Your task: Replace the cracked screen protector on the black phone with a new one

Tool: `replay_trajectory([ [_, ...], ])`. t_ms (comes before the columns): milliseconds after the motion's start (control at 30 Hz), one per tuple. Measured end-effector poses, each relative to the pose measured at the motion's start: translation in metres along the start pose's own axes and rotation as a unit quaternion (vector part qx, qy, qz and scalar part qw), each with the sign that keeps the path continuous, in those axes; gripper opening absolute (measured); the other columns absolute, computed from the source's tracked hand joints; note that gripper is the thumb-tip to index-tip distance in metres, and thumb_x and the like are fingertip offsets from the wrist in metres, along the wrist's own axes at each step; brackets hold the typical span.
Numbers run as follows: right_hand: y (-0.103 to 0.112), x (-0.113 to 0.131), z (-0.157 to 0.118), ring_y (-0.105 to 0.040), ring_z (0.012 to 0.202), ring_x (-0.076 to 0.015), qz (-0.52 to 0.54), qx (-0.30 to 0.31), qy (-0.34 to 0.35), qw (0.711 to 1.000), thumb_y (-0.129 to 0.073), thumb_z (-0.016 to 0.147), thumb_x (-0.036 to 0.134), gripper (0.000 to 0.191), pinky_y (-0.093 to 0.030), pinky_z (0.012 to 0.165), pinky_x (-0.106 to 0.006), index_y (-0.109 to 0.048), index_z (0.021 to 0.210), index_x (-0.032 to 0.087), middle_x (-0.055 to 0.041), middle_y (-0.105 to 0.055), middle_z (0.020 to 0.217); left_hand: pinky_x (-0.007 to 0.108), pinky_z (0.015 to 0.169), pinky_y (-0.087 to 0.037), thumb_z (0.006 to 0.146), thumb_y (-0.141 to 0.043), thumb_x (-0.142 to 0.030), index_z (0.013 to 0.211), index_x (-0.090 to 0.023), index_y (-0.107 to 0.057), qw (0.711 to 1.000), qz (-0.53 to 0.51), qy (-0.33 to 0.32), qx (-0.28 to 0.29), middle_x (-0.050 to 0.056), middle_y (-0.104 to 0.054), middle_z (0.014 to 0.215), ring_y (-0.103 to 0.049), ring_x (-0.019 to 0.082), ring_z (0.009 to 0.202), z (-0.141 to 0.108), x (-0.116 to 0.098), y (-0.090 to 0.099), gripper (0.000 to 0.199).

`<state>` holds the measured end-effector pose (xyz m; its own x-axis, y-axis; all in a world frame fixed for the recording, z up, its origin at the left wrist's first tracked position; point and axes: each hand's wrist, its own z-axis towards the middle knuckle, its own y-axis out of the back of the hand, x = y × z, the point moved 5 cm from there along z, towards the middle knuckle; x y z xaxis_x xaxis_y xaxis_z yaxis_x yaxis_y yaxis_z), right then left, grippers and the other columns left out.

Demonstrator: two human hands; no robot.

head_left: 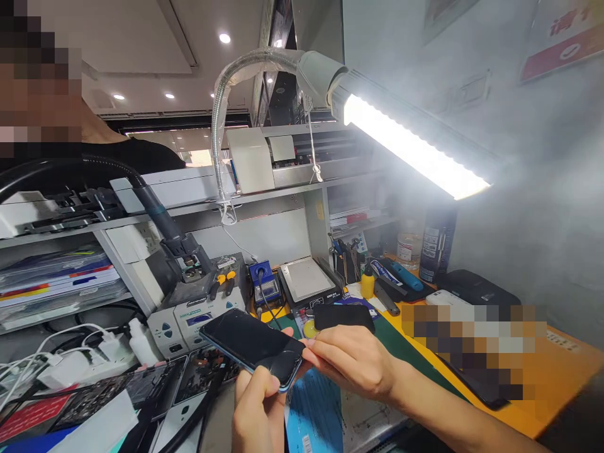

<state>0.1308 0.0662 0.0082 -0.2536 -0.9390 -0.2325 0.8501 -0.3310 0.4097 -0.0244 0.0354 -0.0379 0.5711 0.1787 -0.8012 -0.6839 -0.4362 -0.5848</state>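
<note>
Bare left hand (pixel 255 409) and bare right hand (pixel 356 362)

The left hand has a rounded thumb (pixel 262 381). The right hand has slim fingers (pixel 329 352); behind the right hand's wrist (pixel 394 376), the uncovered right forearm (pixel 453 406) widens smoothly.

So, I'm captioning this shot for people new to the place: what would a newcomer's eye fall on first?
Most likely the glaring lamp at the upper right, on a curved flexible neck. Next, probably, the black-screened phone at lower centre, with crack-like lines near one corner, held in the left hand with the right hand at its edge. The small yellow bottle beyond the right hand also stands out.
</note>
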Motion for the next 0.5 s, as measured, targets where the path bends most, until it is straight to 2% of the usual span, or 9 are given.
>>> replay_trajectory([
  [100, -0.0012, -0.0032, -0.0017, -0.071, 0.068, -0.016, 0.001, 0.009, -0.014, 1.0, -0.064, 0.096, 0.01, 0.01, -0.059, 0.061, -0.026, -0.067, 0.105, 0.006, -0.0094, -0.074, 0.08, 0.048, 0.081, -0.064, 0.053, -0.065, -0.018, 0.049, -0.017, -0.066, 1.0, -0.014, -0.002, 0.008, 0.008, -0.076, 0.084, -0.074, 0.031, 0.086, -0.0022, -0.0022, -0.004, 0.004],
  [267, -0.0047, -0.0083, -0.0064, -0.068, 0.063, -0.0142, -0.017, 0.02, -0.018, 1.0, -0.059, 0.098, 0.01, 0.006, -0.057, 0.059, -0.025, -0.065, 0.102, 0.009, -0.0065, -0.072, 0.076, 0.053, 0.086, -0.063, 0.054, -0.065, -0.017, 0.056, -0.019, -0.064, 1.0, -0.022, 0.001, -0.005, 0.006, -0.075, 0.087, -0.074, 0.033, 0.095, -0.0034, -0.0013, -0.0004, 0.003],
  [500, -0.0064, -0.0101, -0.0082, -0.071, 0.067, -0.0163, -0.002, 0.045, -0.014, 0.999, -0.058, 0.098, 0.008, 0.01, -0.06, 0.062, -0.026, -0.063, 0.106, 0.008, -0.0094, -0.074, 0.082, 0.049, 0.087, -0.061, 0.056, -0.066, -0.017, 0.06, -0.02, -0.061, 1.0, -0.025, 0.0, 0.003, 0.004, -0.073, 0.088, -0.07, 0.034, 0.106, -0.0043, 0.0008, -0.0008, 0.007],
])
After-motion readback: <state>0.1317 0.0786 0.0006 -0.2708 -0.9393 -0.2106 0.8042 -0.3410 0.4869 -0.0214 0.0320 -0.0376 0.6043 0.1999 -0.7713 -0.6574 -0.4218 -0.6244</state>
